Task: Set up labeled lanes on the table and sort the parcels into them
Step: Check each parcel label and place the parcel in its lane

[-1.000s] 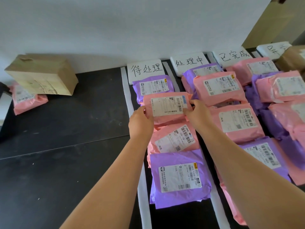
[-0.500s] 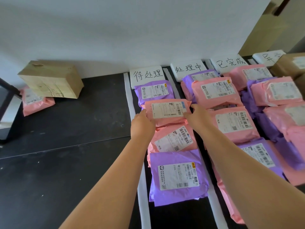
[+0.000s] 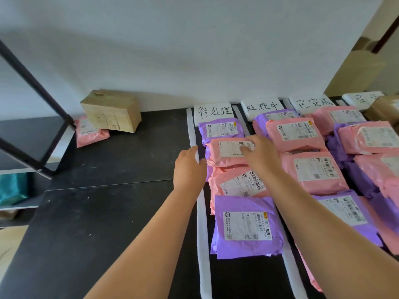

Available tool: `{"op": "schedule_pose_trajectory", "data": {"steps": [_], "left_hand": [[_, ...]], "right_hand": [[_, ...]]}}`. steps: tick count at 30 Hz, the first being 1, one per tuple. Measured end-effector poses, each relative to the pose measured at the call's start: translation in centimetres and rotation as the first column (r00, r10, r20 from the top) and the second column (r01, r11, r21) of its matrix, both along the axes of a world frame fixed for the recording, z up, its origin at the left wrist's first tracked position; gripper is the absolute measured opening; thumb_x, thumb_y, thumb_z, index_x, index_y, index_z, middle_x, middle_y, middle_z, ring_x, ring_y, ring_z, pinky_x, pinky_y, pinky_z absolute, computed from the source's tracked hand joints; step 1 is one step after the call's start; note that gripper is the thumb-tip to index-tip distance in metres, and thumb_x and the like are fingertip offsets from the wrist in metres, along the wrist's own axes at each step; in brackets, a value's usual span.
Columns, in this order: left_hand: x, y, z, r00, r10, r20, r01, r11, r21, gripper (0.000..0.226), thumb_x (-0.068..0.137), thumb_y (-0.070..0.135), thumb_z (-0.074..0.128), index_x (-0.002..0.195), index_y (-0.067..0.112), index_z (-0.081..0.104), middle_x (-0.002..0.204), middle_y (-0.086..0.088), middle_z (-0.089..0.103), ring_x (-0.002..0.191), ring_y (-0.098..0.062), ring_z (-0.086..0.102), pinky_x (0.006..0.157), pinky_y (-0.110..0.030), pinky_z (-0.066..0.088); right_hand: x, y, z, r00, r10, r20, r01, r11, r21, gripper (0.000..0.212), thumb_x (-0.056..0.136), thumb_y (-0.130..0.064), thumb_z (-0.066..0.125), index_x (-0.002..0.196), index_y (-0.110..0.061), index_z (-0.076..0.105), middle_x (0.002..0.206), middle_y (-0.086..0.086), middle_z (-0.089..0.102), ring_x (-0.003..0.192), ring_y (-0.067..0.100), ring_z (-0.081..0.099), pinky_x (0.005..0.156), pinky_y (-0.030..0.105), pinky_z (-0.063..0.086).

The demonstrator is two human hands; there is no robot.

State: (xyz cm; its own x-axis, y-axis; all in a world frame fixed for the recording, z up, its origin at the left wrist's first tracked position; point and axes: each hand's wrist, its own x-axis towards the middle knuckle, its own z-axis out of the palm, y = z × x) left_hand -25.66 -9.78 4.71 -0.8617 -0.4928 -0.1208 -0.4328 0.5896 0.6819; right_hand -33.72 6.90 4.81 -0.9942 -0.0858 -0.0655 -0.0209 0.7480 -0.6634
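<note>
Released from the earlier two-handed grip, the pink plastic mailer parcel [image 3: 224,157] lies just beside the open, empty left hand [image 3: 188,167], while the right hand [image 3: 260,157] rests relaxed fingers on its white label [image 3: 231,148].

The left hand [image 3: 189,167] has let go of the pink parcel [image 3: 224,155] and drawn off to its own left, fingers loose, over the white strip [image 3: 192,134]. The right hand [image 3: 259,156] has left the parcel's side edge and slid onto the label [image 3: 231,148], fingers resting on top. The parcel, gripped by 2 hands 1 second ago, now lies flat under the right hand.
</note>
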Motion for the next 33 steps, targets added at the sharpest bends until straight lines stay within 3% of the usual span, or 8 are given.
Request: {"op": "schedule_pose_trajectory", "data": {"steps": [3,7,12,22,30,33], "left_hand": [[1.0,-2.3,0.9,0.998,0.060,0.001,-0.060,0.998,-0.002,0.048,0.100,0.030,0.054,0.146,0.027,0.041,0.150,-0.002,0.041,0.120,-0.022,0.057,0.095,-0.039,0.055],[2.0,-6.6,2.0,0.995,0.084,-0.056,-0.085,0.996,-0.009,0.047,0.101,0.030,0.053,0.146,0.027,0.042,0.149,-0.002,0.042,0.114,-0.020,0.060,0.094,-0.038,0.055],[3.6,-15.0,3.3,0.994,0.009,-0.110,-0.010,1.000,-0.011,0.046,0.102,0.030,0.049,0.147,0.025,0.041,0.147,0.000,0.042,0.114,-0.023,0.057,0.094,-0.042,0.053],[5.4,-32.0,3.2,0.997,-0.010,-0.072,0.007,0.999,-0.041,0.047,0.101,0.030,0.051,0.146,0.023,0.042,0.145,-0.002,0.045,0.118,-0.022,0.054,0.100,-0.041,0.049],[-0.2,-39.2,2.0,0.998,0.048,-0.043,-0.047,0.999,0.011,0.042,0.102,0.027,0.045,0.144,0.020,0.045,0.142,-0.005,0.048,0.107,-0.023,0.059,0.084,-0.040,0.055],[-3.5,-41.5,1.2,0.997,0.079,-0.009,-0.079,0.997,0.009,0.044,0.102,0.024,0.044,0.146,0.021,0.041,0.146,-0.005,0.044,0.109,-0.024,0.060,0.088,-0.043,0.054]], "right_hand": [[1.0,-2.0,1.3,0.999,0.034,-0.022,-0.034,0.999,0.020,0.039,0.096,-0.025,0.059,0.134,-0.017,0.058,0.144,0.006,0.050,0.121,0.024,0.056,0.094,0.032,0.044],[1.9,-5.7,3.3,0.998,0.061,-0.028,-0.060,0.998,0.024,0.039,0.097,-0.027,0.057,0.135,-0.020,0.057,0.139,0.004,0.053,0.116,0.023,0.057,0.085,0.029,0.039],[3.5,-14.0,4.8,0.992,0.086,-0.090,-0.086,0.996,0.005,0.037,0.096,-0.027,0.057,0.133,-0.020,0.059,0.134,0.006,0.058,0.119,0.023,0.056,0.088,0.029,0.038],[6.9,-31.6,3.2,0.981,0.194,0.005,-0.194,0.981,-0.002,0.047,0.099,-0.031,0.058,0.144,-0.022,0.047,0.143,0.002,0.050,0.124,0.018,0.054,0.088,0.022,0.040],[1.6,-38.4,1.8,0.971,0.231,0.069,-0.233,0.972,0.025,0.053,0.100,-0.037,0.055,0.148,-0.021,0.039,0.143,0.003,0.050,0.125,0.020,0.053,0.094,0.031,0.044],[-2.2,-40.9,1.3,0.967,0.237,0.092,-0.241,0.970,0.029,0.056,0.100,-0.038,0.054,0.150,-0.019,0.037,0.143,0.005,0.050,0.125,0.022,0.054,0.093,0.032,0.045]]}}
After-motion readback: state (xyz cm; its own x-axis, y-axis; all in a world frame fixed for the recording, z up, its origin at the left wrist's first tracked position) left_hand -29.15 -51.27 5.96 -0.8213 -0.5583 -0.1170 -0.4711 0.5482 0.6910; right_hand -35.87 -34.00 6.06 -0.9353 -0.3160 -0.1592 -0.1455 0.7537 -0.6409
